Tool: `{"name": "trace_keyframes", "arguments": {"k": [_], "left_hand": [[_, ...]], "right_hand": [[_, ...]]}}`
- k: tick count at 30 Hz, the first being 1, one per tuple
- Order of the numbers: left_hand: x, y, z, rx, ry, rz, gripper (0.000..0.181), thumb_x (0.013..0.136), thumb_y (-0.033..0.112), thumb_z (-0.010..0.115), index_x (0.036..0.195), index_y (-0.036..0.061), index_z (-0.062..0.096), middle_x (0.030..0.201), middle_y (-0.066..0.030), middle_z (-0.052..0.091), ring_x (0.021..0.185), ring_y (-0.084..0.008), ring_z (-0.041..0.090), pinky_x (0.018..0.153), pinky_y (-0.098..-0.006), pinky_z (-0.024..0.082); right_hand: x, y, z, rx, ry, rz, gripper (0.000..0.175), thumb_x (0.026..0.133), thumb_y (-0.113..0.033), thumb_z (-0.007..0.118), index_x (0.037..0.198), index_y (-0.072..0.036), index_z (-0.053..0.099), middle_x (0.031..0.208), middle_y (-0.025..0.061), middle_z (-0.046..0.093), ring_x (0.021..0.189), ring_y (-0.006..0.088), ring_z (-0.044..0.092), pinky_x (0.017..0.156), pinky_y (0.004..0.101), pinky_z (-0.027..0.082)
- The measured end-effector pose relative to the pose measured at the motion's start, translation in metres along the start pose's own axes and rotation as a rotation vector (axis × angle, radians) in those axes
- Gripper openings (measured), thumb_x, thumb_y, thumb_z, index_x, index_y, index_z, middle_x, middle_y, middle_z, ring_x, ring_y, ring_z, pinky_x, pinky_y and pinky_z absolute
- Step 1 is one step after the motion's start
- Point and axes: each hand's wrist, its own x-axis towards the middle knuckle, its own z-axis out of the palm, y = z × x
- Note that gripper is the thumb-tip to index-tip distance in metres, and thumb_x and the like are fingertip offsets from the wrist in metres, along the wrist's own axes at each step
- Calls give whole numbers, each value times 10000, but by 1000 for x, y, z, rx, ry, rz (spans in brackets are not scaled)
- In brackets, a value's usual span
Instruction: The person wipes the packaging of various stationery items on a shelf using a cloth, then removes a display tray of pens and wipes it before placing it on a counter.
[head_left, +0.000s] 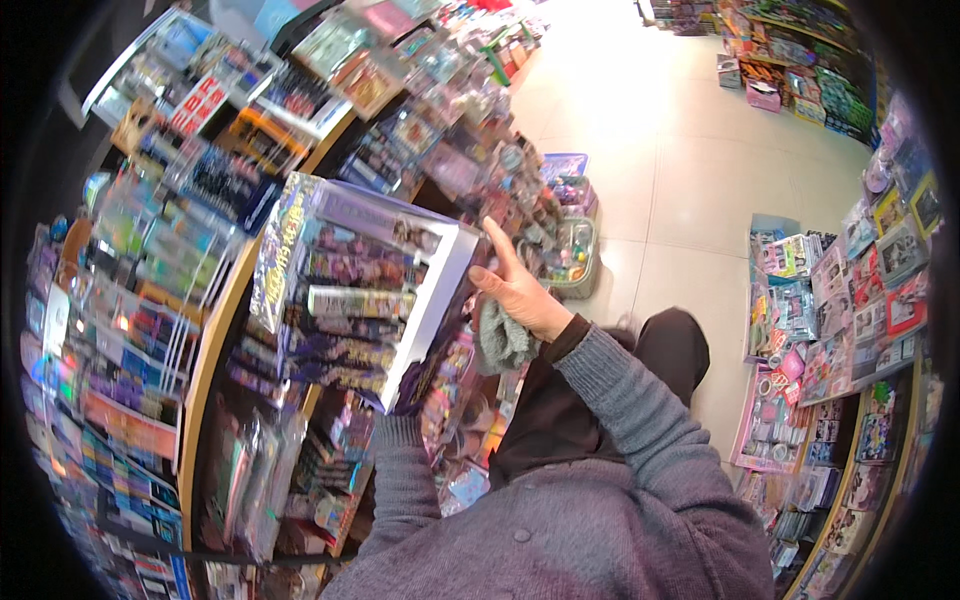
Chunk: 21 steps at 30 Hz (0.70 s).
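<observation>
A purple display box (442, 289) with a white inner edge and gold lettering on its flap is tilted in front of the shelves. Several small dark patterned packs lie stacked inside, along with one pale green-and-white pack (360, 302). My right hand (517, 292) is at the box's right side, thumb and forefinger extended against or close to its edge. A grey cloth (504, 341) hangs beneath that hand, seemingly held in its lower fingers. My left sleeve reaches up to the underside of the box, which hides my left hand.
Crowded shelves with wooden edges (217, 330) and packaged goods fill the left. A green basket (574, 259) of small items stands on the tiled floor (675, 172) beyond my right hand. More racks (855, 300) of cards and packets line the right side.
</observation>
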Motion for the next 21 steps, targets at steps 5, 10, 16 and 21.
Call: {"name": "trace_keyframes", "arguments": {"k": [5, 10, 16, 21], "left_hand": [[71, -42, 34, 27, -21, -115, 716, 796, 107, 624, 1377, 117, 206, 1320, -73, 390, 1164, -217, 460, 941, -386, 432], [147, -116, 51, 36, 9, -249, 732, 795, 108, 626, 1383, 126, 190, 1330, -70, 378, 1170, -217, 455, 942, -388, 431], [224, -187, 78, 59, 39, -412, 752, 793, 108, 629, 1390, 136, 172, 1343, -66, 364, 1178, -217, 449, 944, -391, 431], [287, -197, 141, 33, -36, -479, 769, 792, 108, 631, 1396, 144, 157, 1354, -62, 352, 1184, -217, 443, 945, -394, 430]], "right_hand": [[17, -36, -87, -38, -40, -114, 857, 735, -548, 635, 1373, -75, 312, 1345, 41, 379, 1086, 103, 439, 882, 258, 391], [37, -51, -178, 8, 127, -168, 621, 774, -275, 696, 1295, -91, 412, 1211, 58, 465, 1001, 139, 502, 857, 298, 414], [61, -66, -277, 77, 268, -43, 557, 742, -105, 706, 1233, -47, 447, 1098, 58, 517, 951, 145, 527, 837, 295, 425], [70, -116, -317, 69, 373, 120, 555, 734, -44, 693, 1231, -48, 445, 1037, 89, 547, 883, 134, 551, 700, 262, 479]]}}
